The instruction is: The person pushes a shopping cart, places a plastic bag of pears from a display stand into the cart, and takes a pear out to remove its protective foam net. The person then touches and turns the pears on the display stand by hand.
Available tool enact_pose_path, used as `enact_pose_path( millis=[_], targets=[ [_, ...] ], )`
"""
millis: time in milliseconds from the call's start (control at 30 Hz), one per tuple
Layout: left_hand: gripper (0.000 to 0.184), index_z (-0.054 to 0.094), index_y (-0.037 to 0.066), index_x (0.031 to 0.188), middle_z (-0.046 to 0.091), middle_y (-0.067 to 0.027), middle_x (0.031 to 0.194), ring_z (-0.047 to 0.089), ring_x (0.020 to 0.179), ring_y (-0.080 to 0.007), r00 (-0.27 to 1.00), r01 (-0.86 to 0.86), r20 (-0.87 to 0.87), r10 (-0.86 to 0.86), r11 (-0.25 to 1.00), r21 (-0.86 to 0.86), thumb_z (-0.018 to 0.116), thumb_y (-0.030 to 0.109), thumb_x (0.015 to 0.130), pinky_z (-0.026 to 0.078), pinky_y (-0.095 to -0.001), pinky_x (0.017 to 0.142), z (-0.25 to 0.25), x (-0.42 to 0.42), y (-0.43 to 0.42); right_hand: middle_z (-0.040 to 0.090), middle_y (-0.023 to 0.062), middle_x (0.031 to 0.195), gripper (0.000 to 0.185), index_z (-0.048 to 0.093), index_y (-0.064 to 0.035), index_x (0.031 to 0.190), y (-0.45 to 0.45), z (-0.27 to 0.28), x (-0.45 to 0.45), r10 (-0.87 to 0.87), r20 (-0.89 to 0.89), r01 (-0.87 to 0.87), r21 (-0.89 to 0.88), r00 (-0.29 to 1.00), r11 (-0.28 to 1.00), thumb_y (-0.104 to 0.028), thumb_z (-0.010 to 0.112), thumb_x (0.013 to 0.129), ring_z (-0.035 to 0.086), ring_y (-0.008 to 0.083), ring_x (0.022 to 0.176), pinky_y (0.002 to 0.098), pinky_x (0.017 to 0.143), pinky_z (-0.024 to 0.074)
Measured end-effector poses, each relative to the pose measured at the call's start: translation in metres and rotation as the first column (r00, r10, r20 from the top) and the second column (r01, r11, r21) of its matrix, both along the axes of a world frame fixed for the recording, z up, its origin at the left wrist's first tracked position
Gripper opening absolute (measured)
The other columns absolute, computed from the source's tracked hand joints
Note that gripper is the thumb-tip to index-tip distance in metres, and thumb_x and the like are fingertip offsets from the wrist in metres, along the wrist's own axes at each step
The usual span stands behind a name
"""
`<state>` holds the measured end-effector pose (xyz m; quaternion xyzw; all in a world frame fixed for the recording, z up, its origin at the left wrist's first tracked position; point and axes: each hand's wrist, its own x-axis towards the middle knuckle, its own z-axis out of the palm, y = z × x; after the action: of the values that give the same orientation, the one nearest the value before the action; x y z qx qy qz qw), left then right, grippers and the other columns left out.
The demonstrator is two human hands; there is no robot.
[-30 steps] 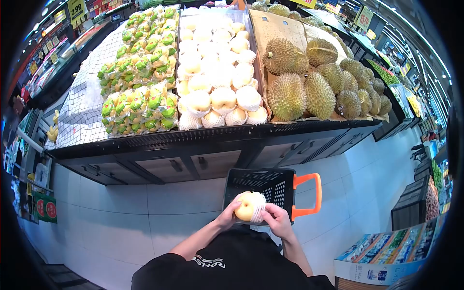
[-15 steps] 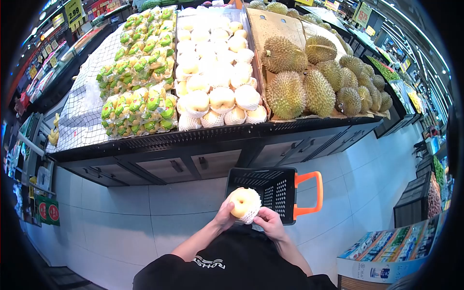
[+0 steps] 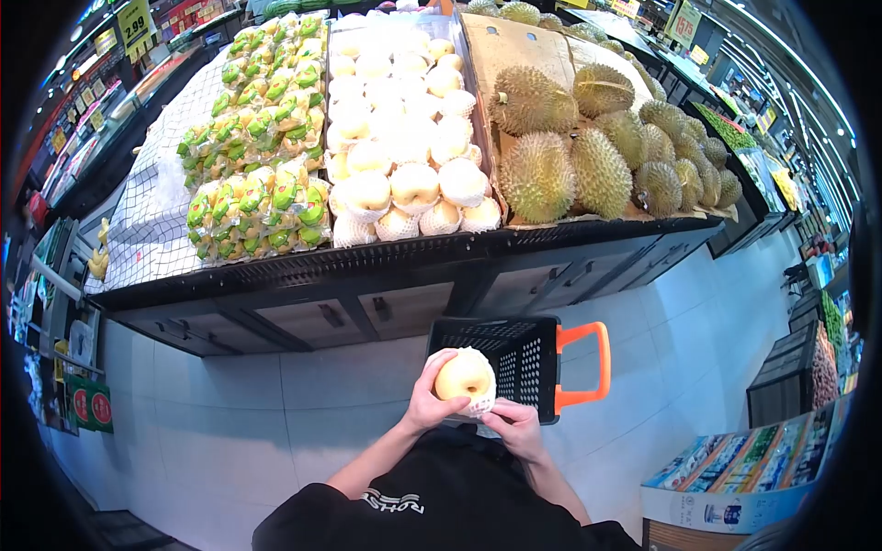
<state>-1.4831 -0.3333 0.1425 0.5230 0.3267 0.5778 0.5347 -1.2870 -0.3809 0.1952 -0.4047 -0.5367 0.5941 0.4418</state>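
My left hand [image 3: 428, 397] is wrapped round the left side of a pale yellow round pear [image 3: 462, 376], thumb across its front. A white foam net [image 3: 481, 404] covers the pear's lower right side and edge, leaving its face bare. My right hand [image 3: 516, 429] pinches the net's lower edge between thumb and fingers. Beneath the pear, on the floor, stands a black shopping basket [image 3: 525, 367] with an orange handle [image 3: 604, 363]; my hands and the pear hide part of it.
Ahead is a black display stand [image 3: 386, 253] with bagged green-and-yellow fruit [image 3: 262, 197], netted pears [image 3: 415, 186] in rows, and durians [image 3: 537, 179] on cardboard [image 3: 514, 48]. A shelf of boxed goods [image 3: 744, 468] stands at lower right. Pale floor tiles [image 3: 230, 404] lie between.
The pear has turned in my left hand, its dimple now facing lower. My left hand has slid higher up its side. My right hand still pinches the net. The view has shifted slightly.
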Motion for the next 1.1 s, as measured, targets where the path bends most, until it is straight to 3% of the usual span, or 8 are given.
enact_pose_path(
  millis=[100,200,500,700,833,900,1000,1100],
  targets=[
    [0.08,0.047,-0.001,0.136,0.041,-0.0194,0.139,0.042,0.132,-0.0309,0.999,-0.02,-0.046,0.023,0.997,0.075,0.084,0.021,0.069,0.035,-0.04,0.11,0.006,0.0,-0.002,0.07,0.0067,0.099,0.021,0.067,0.0054,0.111,0.0,0.012,-0.006,0.027,0.11,-0.024,-0.028,0.994,0.999,-0.002,0.064,0.092,0.064,0.0101,0.09,0.0247,0.084,0.0498],
    [0.08,0.047,0.0,0.136,0.041,-0.0194,0.14,0.041,0.132,-0.0317,1.0,-0.004,0.002,0.004,0.998,0.07,0.084,0.022,0.069,0.035,-0.0406,0.11,0.014,0.003,-0.001,0.07,0.0068,0.096,0.017,0.064,0.0034,0.11,0.002,0.011,-0.013,-0.183,-0.389,0.102,-0.221,0.903,0.97,-0.001,0.061,0.093,0.066,0.0105,0.088,0.0239,0.08,0.0513],
    [0.077,0.048,0.002,0.136,0.041,-0.0202,0.141,0.042,0.132,-0.0325,0.993,-0.055,-0.106,0.061,0.997,0.061,0.084,0.02,0.07,0.035,-0.0416,0.11,0.011,0.008,-0.005,0.069,0.0077,0.086,0.02,0.061,0.0021,0.114,0.007,0.012,-0.015,-0.248,-0.061,0.242,-0.084,0.967,0.966,-0.001,0.059,0.095,0.062,0.01,0.066,0.0225,0.063,0.0507],
    [0.078,0.044,0.002,0.138,0.039,-0.0197,0.143,0.041,0.133,-0.0322,0.997,-0.072,-0.03,0.075,0.994,0.084,0.082,0.023,0.073,0.035,-0.0416,0.11,0.014,0.009,-0.009,0.067,0.0089,0.078,0.015,0.058,-0.0042,0.111,0.0,0.019,-0.016,-0.171,-0.441,-0.022,-0.399,0.881,0.917,-0.001,0.055,0.096,0.055,0.0092,0.046,0.0201,0.045,0.0439],
    [0.079,0.043,0.002,0.139,0.038,-0.0188,0.144,0.04,0.134,-0.0314,0.999,-0.034,-0.034,0.039,0.99,0.134,0.082,0.026,0.075,0.034,-0.0411,0.111,0.012,0.01,-0.01,0.067,0.0085,0.078,0.018,0.058,-0.0027,0.111,-0.002,0.023,-0.019,-0.193,-0.41,0.017,-0.396,0.892,0.918,0.001,0.059,0.094,0.053,0.0071,0.045,0.0197,0.045,0.0435],
    [0.079,0.042,0.002,0.139,0.037,-0.0189,0.144,0.039,0.134,-0.0312,1.0,-0.026,-0.001,0.026,0.998,0.057,0.081,0.026,0.075,0.034,-0.0409,0.111,0.012,0.011,-0.012,0.063,0.0031,0.076,0.023,0.058,-0.0018,0.109,0.001,0.031,-0.022,-0.241,-0.04,0.236,-0.109,0.97,0.966,0.002,0.066,0.089,0.053,0.0044,0.051,0.0186,0.048,0.044],
    [0.078,0.042,0.001,0.139,0.037,-0.019,0.144,0.039,0.135,-0.0308,0.996,0.012,0.094,-0.007,0.999,-0.053,0.081,0.026,0.076,0.033,-0.0404,0.112,0.013,0.014,-0.018,0.061,0.0014,0.082,0.033,0.057,0.0001,0.113,0.001,0.015,-0.02,-0.371,0.082,0.357,0.148,0.925,0.922,-0.002,0.074,0.084,0.057,0.0044,0.06,0.0177,0.054,0.0467],
    [0.078,0.042,0.001,0.139,0.037,-0.019,0.145,0.039,0.135,-0.0307,0.989,0.026,0.146,-0.018,0.998,-0.053,0.081,0.026,0.077,0.033,-0.0402,0.112,0.02,0.014,-0.018,0.058,0.0014,0.09,0.042,0.053,0.0014,0.12,0.003,0.021,-0.028,-0.419,-0.09,0.421,0.01,0.904,0.907,-0.003,0.074,0.085,0.061,0.0059,0.076,0.0187,0.062,0.0515]
  ],
)
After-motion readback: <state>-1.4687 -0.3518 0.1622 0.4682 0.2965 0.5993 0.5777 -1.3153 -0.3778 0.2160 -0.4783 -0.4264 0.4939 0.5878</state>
